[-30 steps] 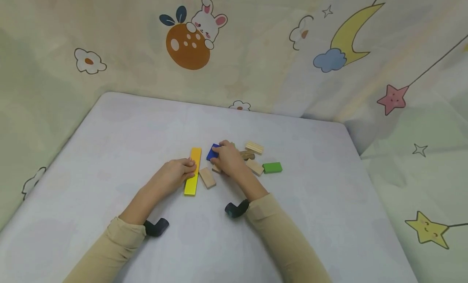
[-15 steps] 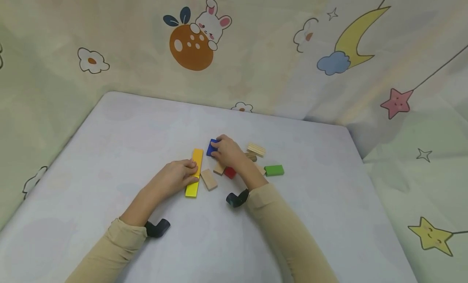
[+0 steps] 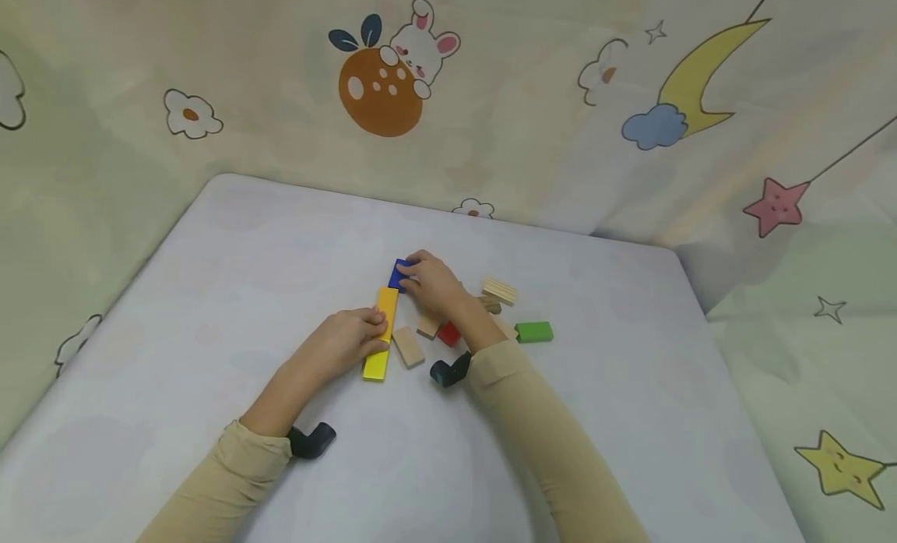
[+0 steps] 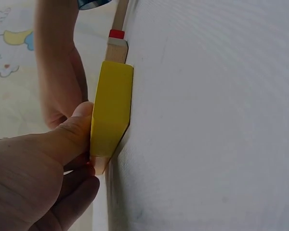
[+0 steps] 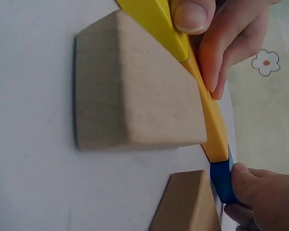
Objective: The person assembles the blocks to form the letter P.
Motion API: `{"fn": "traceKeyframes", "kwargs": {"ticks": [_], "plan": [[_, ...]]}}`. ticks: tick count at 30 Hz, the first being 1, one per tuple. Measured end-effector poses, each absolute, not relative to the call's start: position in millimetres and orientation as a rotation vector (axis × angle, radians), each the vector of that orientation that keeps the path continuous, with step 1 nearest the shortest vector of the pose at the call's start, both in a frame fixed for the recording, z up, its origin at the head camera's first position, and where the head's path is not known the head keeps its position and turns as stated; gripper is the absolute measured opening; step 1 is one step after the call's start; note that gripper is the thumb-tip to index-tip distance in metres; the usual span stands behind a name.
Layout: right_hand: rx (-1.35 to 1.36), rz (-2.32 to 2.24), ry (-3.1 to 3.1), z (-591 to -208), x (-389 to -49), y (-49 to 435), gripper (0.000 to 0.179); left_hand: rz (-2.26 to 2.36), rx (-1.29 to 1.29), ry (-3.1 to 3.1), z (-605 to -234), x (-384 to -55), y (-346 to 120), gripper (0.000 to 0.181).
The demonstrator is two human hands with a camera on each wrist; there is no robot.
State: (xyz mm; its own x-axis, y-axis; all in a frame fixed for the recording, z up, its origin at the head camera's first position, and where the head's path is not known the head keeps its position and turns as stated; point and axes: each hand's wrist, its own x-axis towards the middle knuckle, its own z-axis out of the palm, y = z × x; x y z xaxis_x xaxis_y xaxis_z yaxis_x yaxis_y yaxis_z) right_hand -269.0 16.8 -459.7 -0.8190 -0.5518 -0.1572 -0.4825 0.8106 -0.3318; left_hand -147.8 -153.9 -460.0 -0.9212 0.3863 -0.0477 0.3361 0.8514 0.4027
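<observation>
A yellow block (image 3: 375, 367) and an orange block (image 3: 388, 300) lie end to end in a row on the table. My left hand (image 3: 336, 342) rests over them, its thumb on the yellow block and its fingertips at the orange one, as the right wrist view shows. Between thumb and fingers, my right hand (image 3: 436, 286) pinches a blue block (image 5: 221, 180) at the far end of the orange block. The blue block meets that end in line with the row. A plain wooden block (image 5: 159, 96) lies just right of the row.
Right of the row are another wooden block (image 3: 428, 326), a red block (image 3: 449, 334), a brown piece (image 3: 492, 304), a ridged wooden block (image 3: 500, 291) and a green block (image 3: 535, 332). My right forearm covers part of this group. Patterned cloth (image 3: 280, 75) hangs behind the table.
My right hand has slid the blue block leftward and away from me to the orange block's far end. My left hand has stayed on the row. The red block has come into view.
</observation>
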Motion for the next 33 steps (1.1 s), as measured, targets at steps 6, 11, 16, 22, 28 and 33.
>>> {"fn": "traceKeyframes", "kwargs": {"ticks": [6, 11, 16, 22, 28, 33], "plan": [[-0.817, -0.458, 2.757, -460, -269, 14, 0.039, 0.584, 0.557, 2.899, -460, -148, -152, 0.048], [-0.812, -0.465, 2.751, -459, -270, 13, 0.039, 0.551, 0.548, 2.895, -460, -149, -151, 0.049], [-0.799, -0.479, 2.743, -458, -270, 12, 0.039, 0.474, 0.567, 2.915, -456, -151, -149, 0.045], [-0.802, -0.493, 2.733, -460, -271, 9, 0.038, 0.47, 0.608, 2.932, -455, -154, -148, 0.042], [-0.81, -0.514, 2.72, -461, -269, 7, 0.038, 0.509, 0.611, 2.923, -460, -153, -151, 0.044], [-0.818, -0.506, 2.737, -462, -270, 6, 0.038, 0.513, 0.634, 2.963, -462, -155, -152, 0.047]]}}
